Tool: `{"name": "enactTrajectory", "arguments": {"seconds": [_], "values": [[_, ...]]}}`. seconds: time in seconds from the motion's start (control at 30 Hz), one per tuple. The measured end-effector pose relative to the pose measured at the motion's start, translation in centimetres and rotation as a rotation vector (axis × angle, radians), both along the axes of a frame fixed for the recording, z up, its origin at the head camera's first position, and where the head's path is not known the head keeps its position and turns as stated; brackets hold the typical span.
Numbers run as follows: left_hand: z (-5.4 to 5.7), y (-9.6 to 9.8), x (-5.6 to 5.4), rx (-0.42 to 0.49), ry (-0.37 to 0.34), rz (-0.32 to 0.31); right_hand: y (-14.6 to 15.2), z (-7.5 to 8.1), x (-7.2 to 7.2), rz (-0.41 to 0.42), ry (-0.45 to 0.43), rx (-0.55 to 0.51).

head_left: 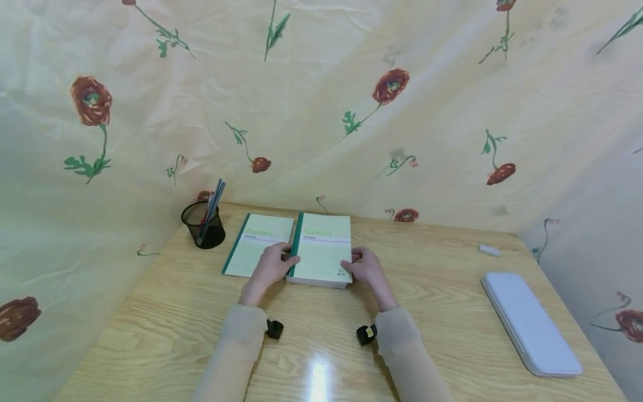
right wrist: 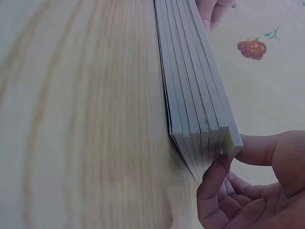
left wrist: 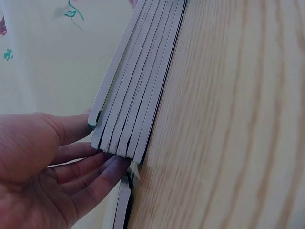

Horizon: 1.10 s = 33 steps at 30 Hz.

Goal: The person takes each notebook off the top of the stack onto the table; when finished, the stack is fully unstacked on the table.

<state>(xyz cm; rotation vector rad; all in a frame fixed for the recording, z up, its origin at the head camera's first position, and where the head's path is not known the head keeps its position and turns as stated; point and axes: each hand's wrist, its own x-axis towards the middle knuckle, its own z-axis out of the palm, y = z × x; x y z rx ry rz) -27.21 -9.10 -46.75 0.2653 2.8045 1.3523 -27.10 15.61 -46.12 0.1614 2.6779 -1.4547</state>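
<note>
A stack of green-spined notebooks (head_left: 317, 282) lies on the table, topped by a pale notebook (head_left: 324, 245) reading "Gambit". At its spine side is my left hand (head_left: 271, 265). In the left wrist view the left thumb (left wrist: 74, 128) touches the top notebook's edge while the fingers curl against the lower notebooks. My right hand (head_left: 365, 265) grips the opposite side at the near corner. There, the right wrist view has the thumb on the top notebook's cover and a bent forefinger (right wrist: 213, 183) under its overhanging edge. Another matching notebook (head_left: 256, 254) lies flat just left of the stack.
A black mesh pen holder (head_left: 211, 237) with pens stands at the back left. To the right lie a white case-like box (head_left: 529, 324) and a small white block (head_left: 489, 250). Flowered cloth (head_left: 311, 111) hangs behind the wooden table (head_left: 166, 340).
</note>
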Motion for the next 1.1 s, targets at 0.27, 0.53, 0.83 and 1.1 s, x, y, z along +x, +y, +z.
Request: {"name": "enactTrajectory", "arguments": {"seconds": [0.27,0.53,0.83,1.1], "values": [[0.1,0.0,0.0,-0.011,-0.003,0.007,0.7,0.4,0.1,-0.001,0.000,-0.017],[-0.1,0.1,-0.1,-0.011,-0.023,0.031,1.1,0.6,0.1,0.001,0.002,-0.050],[-0.1,0.2,0.1,-0.009,-0.024,0.040,1.2,0.8,0.4,-0.011,-0.018,-0.106],[-0.2,0.2,0.0,-0.014,-0.029,0.047,1.7,0.6,0.4,-0.024,0.010,-0.236]]}}
